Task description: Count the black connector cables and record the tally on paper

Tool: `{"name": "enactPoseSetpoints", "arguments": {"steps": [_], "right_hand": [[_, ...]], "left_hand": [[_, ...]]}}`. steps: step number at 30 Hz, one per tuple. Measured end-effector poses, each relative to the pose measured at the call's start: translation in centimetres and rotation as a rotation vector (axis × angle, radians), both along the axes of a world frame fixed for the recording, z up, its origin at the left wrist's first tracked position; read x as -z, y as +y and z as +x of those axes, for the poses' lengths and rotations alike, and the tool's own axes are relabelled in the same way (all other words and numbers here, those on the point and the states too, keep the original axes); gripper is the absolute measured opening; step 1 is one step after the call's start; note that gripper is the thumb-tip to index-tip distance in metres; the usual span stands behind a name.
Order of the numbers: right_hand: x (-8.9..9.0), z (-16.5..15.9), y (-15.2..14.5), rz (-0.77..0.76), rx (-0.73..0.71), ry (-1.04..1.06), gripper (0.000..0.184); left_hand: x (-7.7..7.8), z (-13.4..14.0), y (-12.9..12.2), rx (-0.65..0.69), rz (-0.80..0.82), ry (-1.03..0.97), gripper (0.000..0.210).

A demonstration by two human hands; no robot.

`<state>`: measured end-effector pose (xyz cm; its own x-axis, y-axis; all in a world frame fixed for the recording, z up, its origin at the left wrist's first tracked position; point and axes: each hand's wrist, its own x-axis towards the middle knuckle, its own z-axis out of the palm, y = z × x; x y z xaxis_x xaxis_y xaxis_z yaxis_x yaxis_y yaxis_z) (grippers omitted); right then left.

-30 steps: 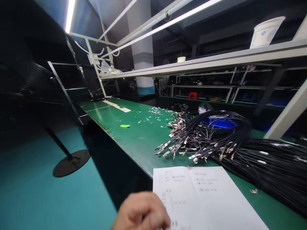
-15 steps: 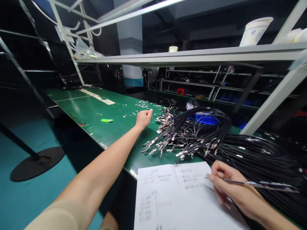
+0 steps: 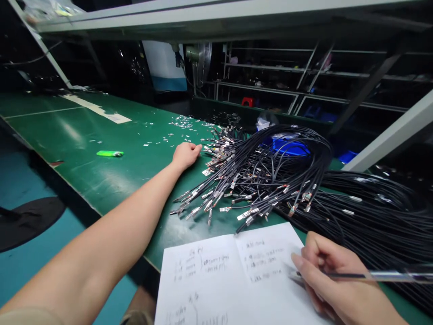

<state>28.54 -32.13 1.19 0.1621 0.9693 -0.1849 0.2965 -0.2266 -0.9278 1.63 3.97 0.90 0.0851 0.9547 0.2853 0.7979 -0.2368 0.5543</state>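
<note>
My left hand (image 3: 185, 155) is stretched far out on the table (image 3: 77, 135), fingers curled together, at the near end of the wires (image 3: 257, 180). I cannot tell if it already pinches 1 wire or only touches the metal tips. My right hand (image 3: 334, 282) is closed on a pen (image 3: 365, 275), its tip on the paper (image 3: 233, 280) at the table edge.

To do this well, I think I should take only 1 terminal between thumb and finger and pull it slowly along its length, so the others do not tangle. The right hand should keep the paper flat.

The wires are thin and black, each with a small silver terminal. They lie in 1 big fan-shaped bundle, tips toward me, loops behind over something blue (image 3: 287, 146). Loose metal bits (image 3: 181, 123) and a green lighter (image 3: 110, 153) lie further left.
</note>
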Motion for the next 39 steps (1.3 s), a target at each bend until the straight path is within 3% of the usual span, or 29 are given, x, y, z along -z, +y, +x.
{"name": "enactPoseSetpoints", "arguments": {"steps": [25,32,36,39], "right_hand": [[-0.7,0.5,-0.3,0.024,-0.098,-0.072,0.048],[-1.0,0.1,-0.6,-0.036,-0.105,-0.088,0.049],[-0.7,0.3,-0.6,-0.016,-0.088,-0.109,0.048],[0.0,1.2,-0.6,-0.001,-0.161,-0.157,0.048]], "left_hand": [[0.0,-0.3,-0.3,0.039,-0.060,-0.072,0.043],[0.4,-0.4,-0.1,0.053,-0.057,-0.071,0.041],[0.6,-0.5,0.1,0.057,-0.060,-0.082,0.041],[0.8,-0.6,0.2,0.065,-0.047,-0.077,0.042]]}}
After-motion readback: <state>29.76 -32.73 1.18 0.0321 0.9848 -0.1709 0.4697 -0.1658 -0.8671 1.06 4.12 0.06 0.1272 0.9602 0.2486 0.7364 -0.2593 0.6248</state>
